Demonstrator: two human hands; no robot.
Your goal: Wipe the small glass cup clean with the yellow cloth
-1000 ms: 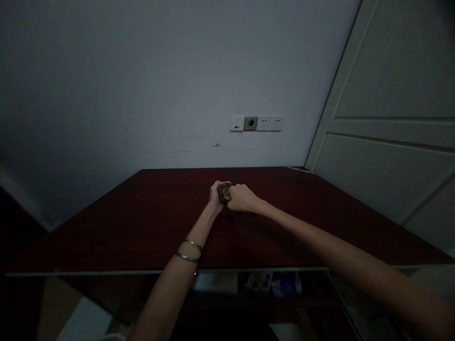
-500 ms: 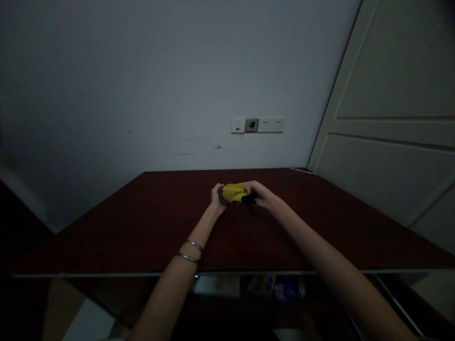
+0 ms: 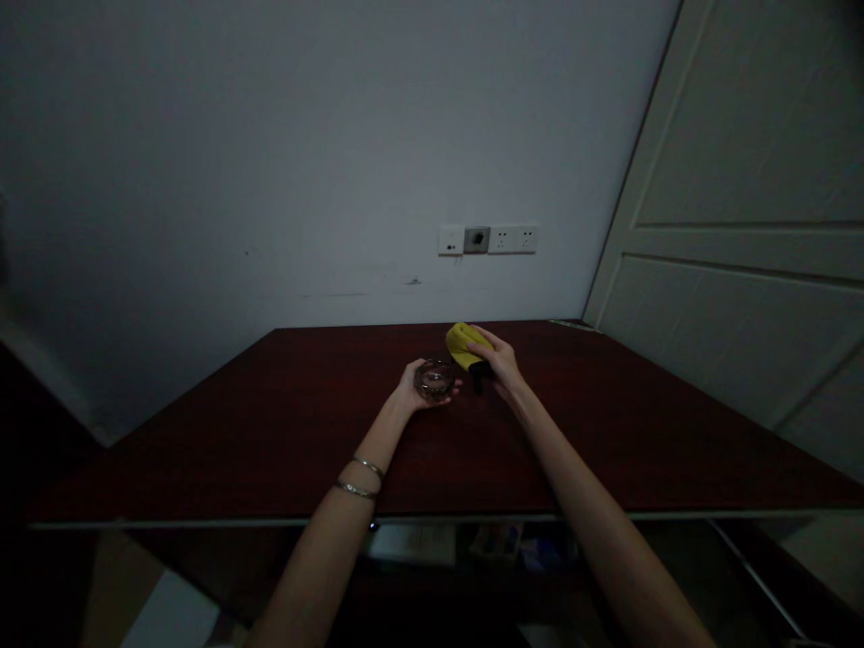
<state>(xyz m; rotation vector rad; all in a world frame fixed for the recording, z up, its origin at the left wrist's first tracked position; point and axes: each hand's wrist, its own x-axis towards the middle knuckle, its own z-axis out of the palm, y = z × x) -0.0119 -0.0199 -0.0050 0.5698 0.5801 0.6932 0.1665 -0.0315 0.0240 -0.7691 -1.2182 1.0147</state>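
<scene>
My left hand [image 3: 410, 391] is wrapped round a small clear glass bowl [image 3: 434, 379] that sits on the dark red table [image 3: 270, 432], near its middle. Two thin bangles circle that wrist. Just right of the bowl, my right hand [image 3: 500, 364] grips a yellow cloth [image 3: 463, 346] with a black part hanging at its lower end. The cloth is clear of the bowl, a little above and behind it.
A white wall with a row of sockets [image 3: 488, 239] stands behind the table. A pale panelled door [image 3: 742, 234] is on the right. Under the table's front edge a shelf holds dim boxes and packets [image 3: 472, 542].
My right hand has drawn the yellow cloth out of the bowl and lifted it up and to the right. The left hand has stayed on the bowl, whose open top now shows.
</scene>
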